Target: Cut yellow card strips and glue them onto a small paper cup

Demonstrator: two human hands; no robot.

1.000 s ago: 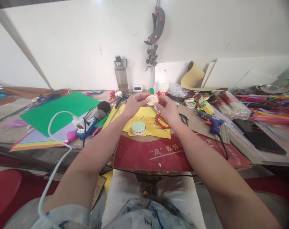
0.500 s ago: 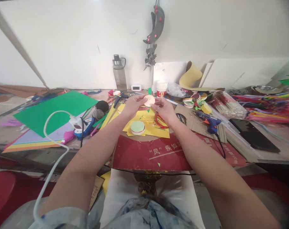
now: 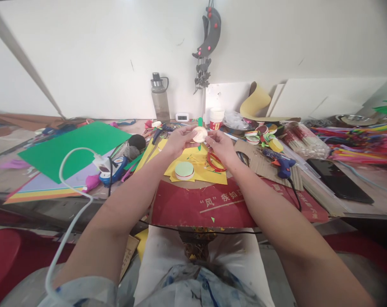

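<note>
Between my two hands, above yellow paper sheets (image 3: 212, 175), I hold a small pale round disc (image 3: 200, 134) with green pieces sticking out above and below it. My left hand (image 3: 180, 141) pinches its left edge, and my right hand (image 3: 219, 145) grips its right edge with the fingertips. Just below lies another round piece with a light green top (image 3: 184, 170), white side and thin red line. Red-handled scissors (image 3: 215, 163) rest on the yellow paper near my right hand, partly hidden by it.
A blue glue gun (image 3: 284, 167) lies on cardboard to the right, beside a black phone (image 3: 339, 180). Green paper (image 3: 75, 149) and a power strip (image 3: 114, 170) with a white cable are at left. Paper cups (image 3: 216, 117) and a bottle (image 3: 160, 100) stand at the back.
The disc has tilted slightly, and the green piece above it shows more clearly. My right fingers have shifted a little along its edge. Otherwise things stay put.
</note>
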